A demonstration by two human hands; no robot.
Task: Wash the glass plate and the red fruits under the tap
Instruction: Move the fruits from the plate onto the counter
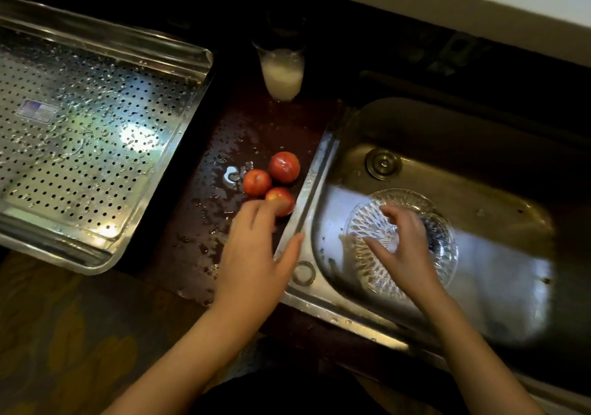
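Three red fruits lie together on the wet dark counter just left of the sink: one at the back, one to its left and one nearest me. My left hand reaches over the nearest fruit, fingertips touching it, fingers relaxed and the thumb out towards the sink rim. A cut-glass plate lies in the steel sink. My right hand hovers over the plate with fingers spread; whether it touches the glass is unclear. No tap or running water shows.
A perforated steel draining tray fills the left side. A glass of cloudy white liquid stands at the back of the counter. The sink drain sits behind the plate. Water drops cover the counter.
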